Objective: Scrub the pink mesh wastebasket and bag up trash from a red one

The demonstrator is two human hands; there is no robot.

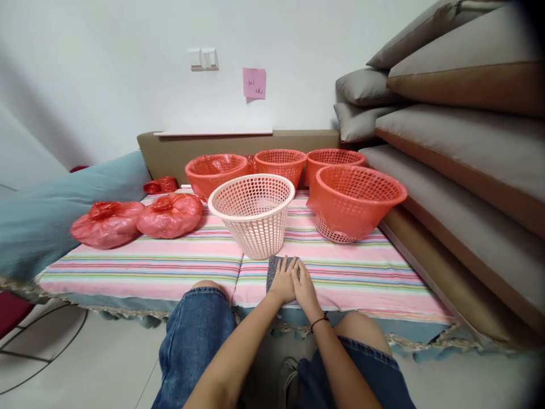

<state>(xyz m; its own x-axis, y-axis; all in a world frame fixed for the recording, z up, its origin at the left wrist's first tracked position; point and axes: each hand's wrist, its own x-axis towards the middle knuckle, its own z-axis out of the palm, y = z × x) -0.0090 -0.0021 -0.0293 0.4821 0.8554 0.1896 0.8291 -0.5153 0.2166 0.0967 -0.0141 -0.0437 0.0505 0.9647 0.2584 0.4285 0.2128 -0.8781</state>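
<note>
The left hand [284,282] and right hand [305,288] lay flat with fingers straight, gripping nothing, on a grey cloth [271,275] they mostly hid. Just beyond the cloth, the pale basket [259,224] stood bare, apparently the one left without a bag. To its right, a red bag [353,211] covered another basket [336,233]. Left, two tied bundles [170,216] concealed their contents. Three back baskets [284,162] seemed bagged already, their lower parts partly hidden.

A speckled dark gray cloth [271,272] lies flat, partly hidden, near the striped cover's [191,264] front edge.
</note>
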